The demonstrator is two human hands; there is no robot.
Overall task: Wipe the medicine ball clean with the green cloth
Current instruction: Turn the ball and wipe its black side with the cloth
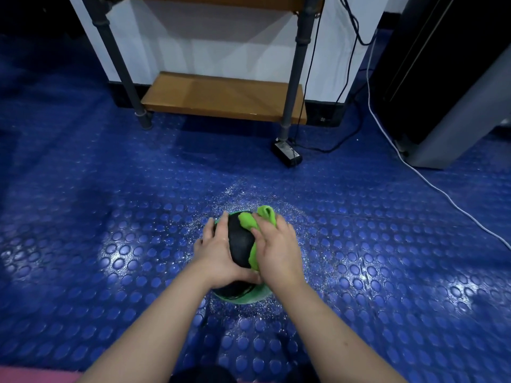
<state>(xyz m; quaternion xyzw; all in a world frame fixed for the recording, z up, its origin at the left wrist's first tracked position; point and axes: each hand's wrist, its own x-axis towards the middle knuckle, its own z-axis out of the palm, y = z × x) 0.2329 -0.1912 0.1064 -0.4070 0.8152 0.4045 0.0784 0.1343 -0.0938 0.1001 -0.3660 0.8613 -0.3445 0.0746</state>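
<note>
The medicine ball sits on the blue studded floor, lower centre of the frame. Your left hand lies spread on its left side, fingers extended, steadying it. Your right hand presses the green cloth flat against the right side, with no clenching visible. Expect a heavy, firm ball that is prone to rolling, so brace it on opposite sides. The cloth is soft and bunches. Keep it under your palm.
</note>
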